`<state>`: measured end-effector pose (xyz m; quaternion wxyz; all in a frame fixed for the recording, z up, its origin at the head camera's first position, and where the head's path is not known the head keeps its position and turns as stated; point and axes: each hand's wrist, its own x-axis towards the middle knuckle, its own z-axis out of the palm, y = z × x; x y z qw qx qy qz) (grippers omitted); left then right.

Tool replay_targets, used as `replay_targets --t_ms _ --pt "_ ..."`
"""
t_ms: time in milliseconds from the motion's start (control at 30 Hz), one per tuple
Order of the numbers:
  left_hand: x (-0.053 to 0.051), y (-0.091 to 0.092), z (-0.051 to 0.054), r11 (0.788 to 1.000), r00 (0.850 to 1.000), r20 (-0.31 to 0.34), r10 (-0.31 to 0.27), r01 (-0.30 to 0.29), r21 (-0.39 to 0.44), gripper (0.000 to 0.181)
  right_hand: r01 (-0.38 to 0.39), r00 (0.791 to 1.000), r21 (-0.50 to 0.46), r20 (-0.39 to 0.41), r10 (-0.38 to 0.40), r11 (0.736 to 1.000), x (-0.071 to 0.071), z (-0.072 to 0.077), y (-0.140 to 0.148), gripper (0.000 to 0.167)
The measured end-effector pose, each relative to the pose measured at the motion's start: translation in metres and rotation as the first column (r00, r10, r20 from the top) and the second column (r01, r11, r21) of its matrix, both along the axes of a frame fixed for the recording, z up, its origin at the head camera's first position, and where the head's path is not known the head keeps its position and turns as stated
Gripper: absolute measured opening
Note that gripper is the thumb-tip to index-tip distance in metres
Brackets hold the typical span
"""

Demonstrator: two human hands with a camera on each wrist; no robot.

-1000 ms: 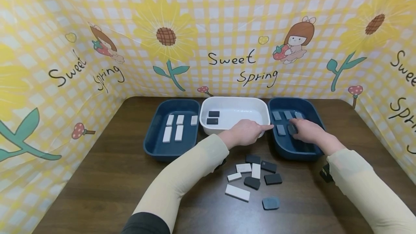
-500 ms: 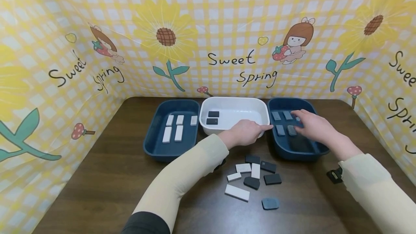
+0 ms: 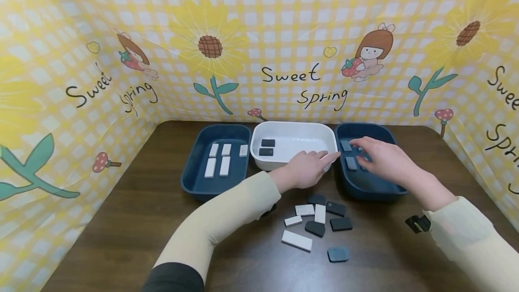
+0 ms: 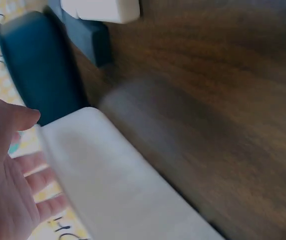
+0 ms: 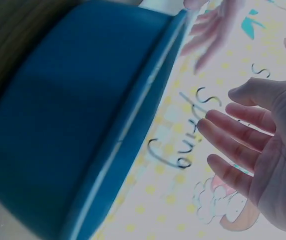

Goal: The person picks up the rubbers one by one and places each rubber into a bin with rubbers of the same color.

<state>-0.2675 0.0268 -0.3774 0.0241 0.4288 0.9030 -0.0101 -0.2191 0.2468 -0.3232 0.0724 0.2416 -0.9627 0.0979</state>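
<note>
My left hand [image 3: 305, 168] is over the front right corner of the white tray [image 3: 265, 163], fingers extended toward the right blue tray [image 3: 366, 193]. In the left wrist view that hand [image 4: 13, 175] has its fingers spread beside the white tray's rim [image 4: 90, 117]. Over the right blue tray hovers my right hand [image 3: 383, 159], partly hiding the grey-blue blocks inside; one block [image 3: 351, 163] shows left of its fingers. The right wrist view has this hand [image 5: 262, 150] with relaxed fingers and nothing in them, beside the blue tray's wall [image 5: 73, 100].
The left blue tray [image 3: 194, 188] holds several white blocks [image 3: 210, 168]. Two black blocks [image 3: 266, 152] lie in the white tray. On the table in front are black and white blocks [image 3: 297, 240] and a grey-blue one [image 3: 338, 254]. A patterned cloth [image 3: 243, 57] hangs behind.
My right hand has let go of a grey-blue block in the right tray, lifted, then shifted slightly left. My left hand's fingers have spread from a pointing pose. The head view has shifted slightly.
</note>
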Motion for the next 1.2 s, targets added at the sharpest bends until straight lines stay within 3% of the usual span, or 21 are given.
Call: replay_targets --t_ms 167,367,533,667,900,1200 --pt "0.010 -0.028 0.014 0.996 0.996 0.004 0.085 -0.085 -0.009 0.063 -0.042 0.999 -0.007 -0.028 0.042 0.999 0.005 0.005 -0.013 0.041" --pt "0.014 -0.080 0.028 0.990 0.989 -0.069 0.131 -0.134 -0.035 0.057 -0.078 0.995 0.013 -0.056 0.079 0.997 0.008 0.001 -0.026 0.038" --pt "0.009 -0.120 0.030 0.984 0.978 -0.125 0.168 -0.174 -0.037 0.048 -0.133 0.989 0.021 -0.063 0.134 0.991 0.008 -0.011 -0.036 0.032" --pt "0.008 -0.143 0.026 0.975 0.969 -0.128 0.210 -0.218 -0.049 0.045 -0.160 0.986 0.025 -0.041 0.161 0.987 0.008 -0.018 -0.043 0.031" --pt "0.007 -0.158 0.013 0.967 0.958 -0.155 0.241 -0.251 -0.051 0.040 -0.182 0.983 0.038 0.040 0.180 0.983 0.009 -0.028 -0.054 0.029" --pt "0.001 -0.156 0.001 0.979 0.961 -0.190 0.201 -0.200 0.023 0.024 -0.220 0.974 0.067 0.062 0.216 0.973 0.005 -0.044 -0.062 0.029"
